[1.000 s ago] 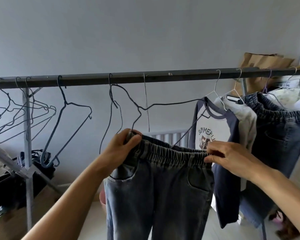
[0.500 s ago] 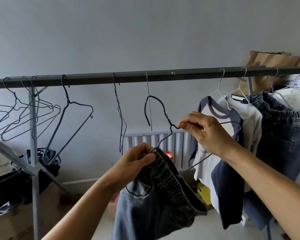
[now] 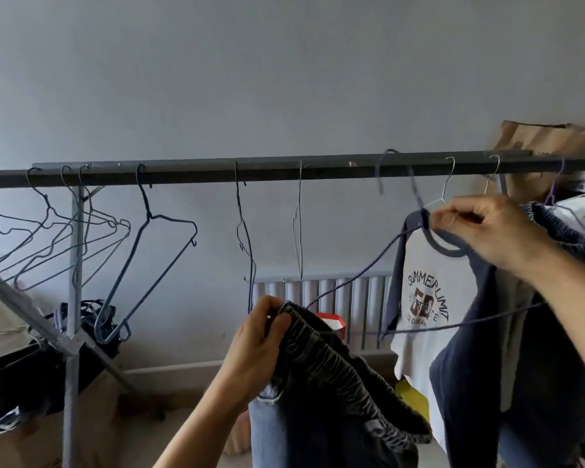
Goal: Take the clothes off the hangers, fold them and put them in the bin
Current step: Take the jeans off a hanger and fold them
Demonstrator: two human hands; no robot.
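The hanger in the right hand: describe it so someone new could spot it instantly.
Follow the grey rail rightwards to the printed raglan shirt. In front of it, the right hand pinches the neck of a dark purple wire hanger. Unlike its silver, clothed neighbours, it is bare and tilted.

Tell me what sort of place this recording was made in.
Probably a laundry corner of a home: a metal clothes rail carrying wire hangers and a printed shirt, with a radiator behind it.

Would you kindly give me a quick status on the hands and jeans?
Left hand grips jeans waistband. Right hand pinches bare wire hanger, hook at rail. Nothing obstructing.
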